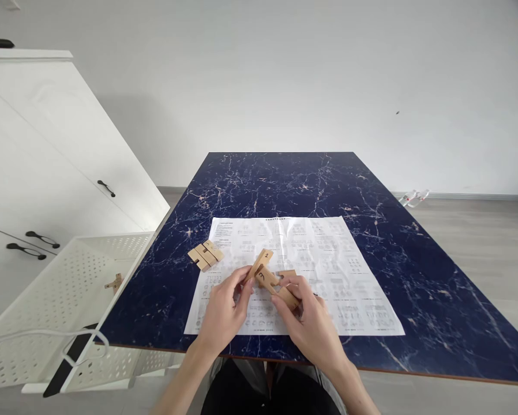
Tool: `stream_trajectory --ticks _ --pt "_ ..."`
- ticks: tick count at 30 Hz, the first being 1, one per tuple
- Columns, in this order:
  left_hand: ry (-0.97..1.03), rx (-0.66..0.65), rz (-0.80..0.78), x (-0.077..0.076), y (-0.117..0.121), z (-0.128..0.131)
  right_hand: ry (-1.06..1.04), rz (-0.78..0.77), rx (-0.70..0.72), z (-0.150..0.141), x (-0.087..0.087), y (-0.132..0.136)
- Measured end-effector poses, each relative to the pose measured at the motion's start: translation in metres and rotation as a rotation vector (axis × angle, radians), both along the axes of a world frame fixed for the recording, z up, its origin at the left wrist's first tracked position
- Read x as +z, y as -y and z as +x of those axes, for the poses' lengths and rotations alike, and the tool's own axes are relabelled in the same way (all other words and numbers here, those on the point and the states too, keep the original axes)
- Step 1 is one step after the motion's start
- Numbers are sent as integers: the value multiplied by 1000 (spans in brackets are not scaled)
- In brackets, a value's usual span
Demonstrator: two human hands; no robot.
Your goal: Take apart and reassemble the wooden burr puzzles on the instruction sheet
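Observation:
My left hand (228, 308) pinches a notched wooden puzzle piece marked 2 (262, 258) between thumb and fingers. My right hand (304, 308) grips other wooden pieces, among them a notched one with a handwritten number (265, 279), whose far end meets the piece in my left hand. A further wooden piece (288, 273) shows just beyond my right fingers; whether it is joined to the others I cannot tell. Under both hands lies a creased printed instruction sheet (328, 253) with rows of small diagrams. Several notched wooden pieces (205, 255) lie side by side at the sheet's left edge.
The sheet rests on a dark blue marbled table (280, 184). To the left stand a white cabinet (68, 144) and a white perforated basket (34, 311) with a small wooden cross-shaped piece (114, 283) in it. A white cable (38, 332) crosses the basket. Clear bottles (415, 197) are on the floor at right.

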State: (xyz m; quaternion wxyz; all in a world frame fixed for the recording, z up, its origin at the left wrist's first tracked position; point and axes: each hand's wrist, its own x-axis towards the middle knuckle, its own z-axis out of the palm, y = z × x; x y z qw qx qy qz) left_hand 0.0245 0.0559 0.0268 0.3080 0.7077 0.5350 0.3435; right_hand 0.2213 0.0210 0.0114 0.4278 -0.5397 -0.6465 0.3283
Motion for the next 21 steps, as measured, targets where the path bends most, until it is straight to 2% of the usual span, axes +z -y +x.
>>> stream_trajectory --ticks 9,15,21 --pt "-32 -9 50 -2 2 0 -52 -44 -5 -4 -1 2" --pt "-51 -20 73 -5 3 -2 -23 -13 25 -3 1 2" --pt "-56 -73 118 -9 3 -5 -52 -49 42 -2 -2 4"
